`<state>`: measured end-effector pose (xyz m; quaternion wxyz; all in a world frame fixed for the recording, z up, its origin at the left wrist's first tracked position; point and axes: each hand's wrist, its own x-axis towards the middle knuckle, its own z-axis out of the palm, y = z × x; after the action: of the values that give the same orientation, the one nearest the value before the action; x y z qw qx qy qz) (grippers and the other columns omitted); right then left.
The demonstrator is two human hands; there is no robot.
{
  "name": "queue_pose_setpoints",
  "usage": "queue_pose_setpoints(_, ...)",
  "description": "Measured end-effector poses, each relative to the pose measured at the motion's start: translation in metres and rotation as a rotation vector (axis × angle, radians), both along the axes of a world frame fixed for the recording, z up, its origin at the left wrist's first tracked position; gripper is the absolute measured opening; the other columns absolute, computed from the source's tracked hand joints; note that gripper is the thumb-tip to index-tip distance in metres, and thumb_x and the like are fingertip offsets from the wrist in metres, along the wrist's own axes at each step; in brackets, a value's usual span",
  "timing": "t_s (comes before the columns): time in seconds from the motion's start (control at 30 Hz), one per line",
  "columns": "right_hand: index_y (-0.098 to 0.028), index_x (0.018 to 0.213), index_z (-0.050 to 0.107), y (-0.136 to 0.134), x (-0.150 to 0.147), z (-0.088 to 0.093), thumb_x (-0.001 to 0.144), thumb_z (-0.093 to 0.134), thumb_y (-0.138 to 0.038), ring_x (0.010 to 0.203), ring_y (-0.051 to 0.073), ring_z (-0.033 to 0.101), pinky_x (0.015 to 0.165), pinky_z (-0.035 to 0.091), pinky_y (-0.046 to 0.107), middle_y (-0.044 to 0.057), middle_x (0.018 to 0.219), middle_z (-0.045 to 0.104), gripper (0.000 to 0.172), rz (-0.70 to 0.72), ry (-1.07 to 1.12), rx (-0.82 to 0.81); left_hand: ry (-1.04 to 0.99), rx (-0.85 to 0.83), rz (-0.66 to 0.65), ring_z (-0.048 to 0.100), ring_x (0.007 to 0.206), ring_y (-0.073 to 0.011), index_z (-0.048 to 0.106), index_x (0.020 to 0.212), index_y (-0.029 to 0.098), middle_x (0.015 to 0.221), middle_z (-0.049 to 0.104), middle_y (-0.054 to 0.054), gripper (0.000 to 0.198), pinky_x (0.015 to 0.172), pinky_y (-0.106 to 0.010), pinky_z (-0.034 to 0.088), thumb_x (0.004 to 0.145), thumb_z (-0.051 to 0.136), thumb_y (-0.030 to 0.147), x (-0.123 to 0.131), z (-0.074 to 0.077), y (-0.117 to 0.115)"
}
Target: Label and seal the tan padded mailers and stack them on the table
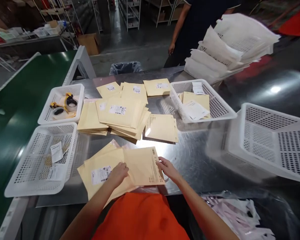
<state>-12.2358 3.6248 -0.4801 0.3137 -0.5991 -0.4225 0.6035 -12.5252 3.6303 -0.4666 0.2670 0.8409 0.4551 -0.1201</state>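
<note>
head view: left hand (118,173) flat, grip open on envelope (142,165); right hand (166,167) grip pinching its edge

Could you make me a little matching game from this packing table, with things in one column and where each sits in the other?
Things
1. tape dispenser
2. left hand
3. right hand
4. trash bin

Places
A. on the floor beyond the table's far edge
B. at the right edge of the near envelope
C. in the far left basket
D. flat on the near envelope pile

Pairs: 1-C, 2-D, 3-B, 4-A
</note>
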Motion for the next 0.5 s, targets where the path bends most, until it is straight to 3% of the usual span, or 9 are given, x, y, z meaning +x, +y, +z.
queue_pose_setpoints(0.07, -0.017, 0.09, 0.061, 0.0, -0.016, -0.003, 0.075, 0.056, -0.054, 0.07, 0.02, 0.063, 0.066, 0.051, 0.032, 0.005, 0.075, 0.069, 0.04, 0.111, -0.001, -0.024, -0.066, -0.02, -0.067, 0.053, 0.11, -0.0214, 0.064, 0.095, 0.016, 0.11, 0.062, -0.007, 0.014, 0.093, -0.033, 0.046, 0.088, 0.053, 0.015, 0.018, 0.007, -0.006)
queue_pose_setpoints(0.17, -0.015, 0.092, 0.064, 0.0, -0.063, -0.006, 0.084, 0.047, -0.046, 0.068, 0.018, 0.062, 0.063, 0.051, 0.03, 0.006, 0.075, 0.068, 0.036, 0.346, -0.108, 0.011, -0.155, -0.019, -0.119, 0.052, 0.111, -0.0206, 0.063, 0.104, 0.018, 0.115, 0.062, -0.006, 0.018, 0.093, -0.033, 0.046, 0.089, 0.052, 0.018, 0.041, 0.023, -0.005)
queue_pose_setpoints(0.3, -0.016, 0.093, 0.068, 0.009, -0.11, -0.012, 0.087, 0.051, -0.034, 0.077, 0.021, 0.065, 0.07, 0.052, 0.033, 0.008, 0.085, 0.069, 0.026, 0.52, -0.323, 0.073, -0.251, 0.009, -0.019, 0.052, 0.115, -0.0201, 0.059, 0.121, 0.022, 0.129, 0.058, -0.006, 0.033, 0.096, -0.034, 0.046, 0.09, 0.047, 0.017, 0.033, 0.04, -0.002)
queue_pose_setpoints(0.4, -0.014, 0.095, 0.069, 0.012, -0.106, -0.014, 0.09, 0.046, -0.024, 0.086, 0.027, 0.065, 0.079, 0.051, 0.04, 0.015, 0.096, 0.068, 0.025, 0.565, -0.56, 0.118, -0.23, 0.069, 0.108, 0.046, 0.129, -0.0212, 0.036, 0.145, 0.025, 0.157, 0.03, -0.01, 0.06, 0.103, -0.037, 0.044, 0.087, 0.045, 0.01, 0.007, 0.029, -0.012)
queue_pose_setpoints(0.43, -0.013, 0.094, 0.069, 0.01, -0.098, -0.013, 0.091, 0.044, -0.023, 0.088, 0.028, 0.066, 0.08, 0.05, 0.041, 0.016, 0.1, 0.068, 0.027, 0.59, -0.612, 0.127, -0.178, 0.086, 0.144, 0.043, 0.133, -0.0236, 0.034, 0.147, 0.025, 0.16, 0.023, -0.011, 0.063, 0.105, -0.04, 0.043, 0.087, 0.046, 0.01, -0.002, 0.021, -0.017)
queue_pose_setpoints(0.5, -0.015, 0.095, 0.069, 0.0, -0.08, -0.011, 0.089, 0.049, -0.024, 0.089, 0.028, 0.066, 0.082, 0.05, 0.041, 0.016, 0.111, 0.066, 0.023, 0.666, -0.667, 0.144, -0.032, 0.095, 0.204, 0.037, 0.139, -0.0305, 0.044, 0.142, 0.023, 0.16, 0.025, -0.011, 0.059, 0.108, -0.048, 0.039, 0.084, 0.051, 0.012, -0.014, 0.003, -0.029)
